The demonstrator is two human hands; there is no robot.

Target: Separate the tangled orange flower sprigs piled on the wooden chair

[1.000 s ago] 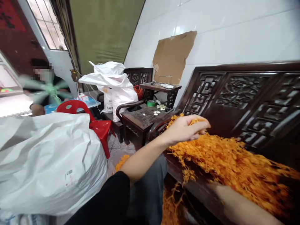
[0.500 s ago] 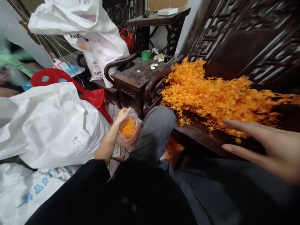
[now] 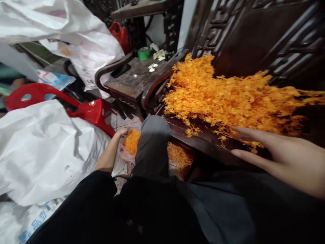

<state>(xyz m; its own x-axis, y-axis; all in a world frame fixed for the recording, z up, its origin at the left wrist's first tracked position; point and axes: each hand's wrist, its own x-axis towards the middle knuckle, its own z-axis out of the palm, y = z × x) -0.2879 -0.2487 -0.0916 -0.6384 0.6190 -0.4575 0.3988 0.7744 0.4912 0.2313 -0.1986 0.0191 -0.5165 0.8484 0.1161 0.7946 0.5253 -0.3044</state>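
Far down by my knee, my left hand [image 3: 123,131] is closed at the edge of a small container lined with a clear plastic bag [image 3: 127,155]. What its fingers hold, if anything, is too small to make out. Orange frilly pieces [image 3: 132,140] lie inside that container. On the right, my right hand [image 3: 276,152] is open, thumb and fingers apart, just in front of a large heap of orange, thin-stranded pieces like plastic flower parts [image 3: 228,98]. The heap lies on a dark wooden bench [image 3: 177,127]. The fingertips are near the heap's lower edge.
Big white woven sacks [image 3: 45,145] and a red plastic chair [image 3: 88,110] stand to the left. A small wooden table [image 3: 132,76] holds green tape [image 3: 144,53] and pale flower-like pieces [image 3: 159,55]. More orange pieces [image 3: 180,157] lie below the bench. Part of another person shows at far left.
The view has shifted, so most things sit further left. My left hand has lowered to the lined container's left edge. My right hand stays open by the heap.
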